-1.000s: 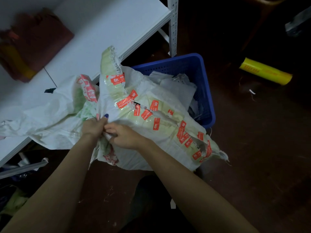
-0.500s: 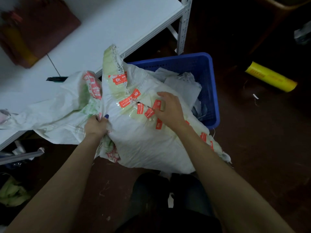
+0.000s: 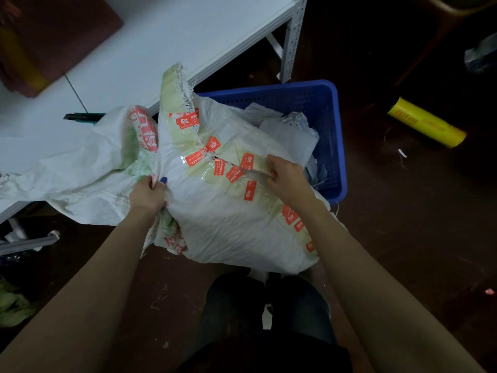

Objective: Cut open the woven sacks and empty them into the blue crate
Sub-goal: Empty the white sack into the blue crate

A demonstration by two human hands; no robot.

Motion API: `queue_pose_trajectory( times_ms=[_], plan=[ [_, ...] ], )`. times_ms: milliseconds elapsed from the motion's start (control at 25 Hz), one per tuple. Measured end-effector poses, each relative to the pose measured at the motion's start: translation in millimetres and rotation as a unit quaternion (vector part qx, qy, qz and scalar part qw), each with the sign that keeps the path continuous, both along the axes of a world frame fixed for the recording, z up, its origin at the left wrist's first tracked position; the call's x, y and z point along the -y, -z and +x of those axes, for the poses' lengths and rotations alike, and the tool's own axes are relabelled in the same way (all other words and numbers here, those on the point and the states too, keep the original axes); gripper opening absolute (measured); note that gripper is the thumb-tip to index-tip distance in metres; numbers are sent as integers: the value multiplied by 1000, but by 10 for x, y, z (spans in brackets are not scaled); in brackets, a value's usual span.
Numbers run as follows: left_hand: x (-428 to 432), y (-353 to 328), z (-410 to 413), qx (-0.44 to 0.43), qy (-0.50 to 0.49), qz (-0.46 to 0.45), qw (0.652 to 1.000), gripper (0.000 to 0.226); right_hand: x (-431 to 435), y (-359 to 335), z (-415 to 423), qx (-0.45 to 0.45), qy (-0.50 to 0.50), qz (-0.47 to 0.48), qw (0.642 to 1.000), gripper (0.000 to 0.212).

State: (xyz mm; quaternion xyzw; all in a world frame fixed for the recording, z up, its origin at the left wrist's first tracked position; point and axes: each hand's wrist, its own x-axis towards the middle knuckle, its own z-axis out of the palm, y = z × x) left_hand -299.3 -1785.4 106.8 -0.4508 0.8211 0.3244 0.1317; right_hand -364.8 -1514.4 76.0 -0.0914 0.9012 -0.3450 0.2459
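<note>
The left hand (image 3: 148, 195) has its grip clamped tight on a bunched fold of the woven sack (image 3: 228, 227), thumb on top. The right hand (image 3: 287, 179) curls its fingers and pinches the taped seam by the slit, grip closed on the fabric. The sack, striped with orange-labelled tape, lies slumped across the blue crate (image 3: 332, 117), over its near left rim, top corner sticking up by the table (image 3: 188, 36) edge. A second sack (image 3: 80, 168) drapes over that near edge. Grey parcels (image 3: 290, 135) lie inside the crate. A yellow roll (image 3: 426, 122) lies on the floor beyond the crate's right side.
</note>
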Motion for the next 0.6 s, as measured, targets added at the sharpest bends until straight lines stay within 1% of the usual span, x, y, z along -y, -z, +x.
queue_pose_trajectory(
  times_ms=[40, 80, 160, 200, 280, 360, 400, 480, 560, 600],
  plan=[
    [10, 9, 11, 3, -1, -1, 1000, 41, -45, 45, 23, 10, -11, 16, 1000, 35],
    [18, 16, 19, 3, 1, -3, 1000, 41, -104, 78, 52, 37, -18, 31, 999, 43],
    [24, 35, 39, 5, 4, -4, 1000, 42, -232, 100, 118, 93, 0, 62, 994, 61],
    [25, 44, 45, 7, 5, -5, 1000, 43, -294, 95, 146, 108, 10, 72, 991, 65],
    [36, 59, 51, 9, -2, -5, 1000, 43, -394, 86, 196, 108, 9, 64, 992, 60],
    [59, 79, 51, 12, -18, -9, 1000, 40, -513, 83, 247, 140, 38, 35, 989, 55],
    [72, 84, 51, 13, -21, -13, 1000, 38, -566, 79, 274, 169, 92, 13, 981, 52],
    [92, 100, 57, 12, -18, -22, 1000, 36, -694, 126, 309, 182, 220, -11, 958, 46],
    [76, 101, 68, 11, -17, -32, 999, 35, -822, 166, 340, 172, 312, 5, 934, 46],
    [70, 104, 75, 9, -18, -36, 999, 35, -880, 190, 360, 186, 346, 19, 919, 45]
  ],
)
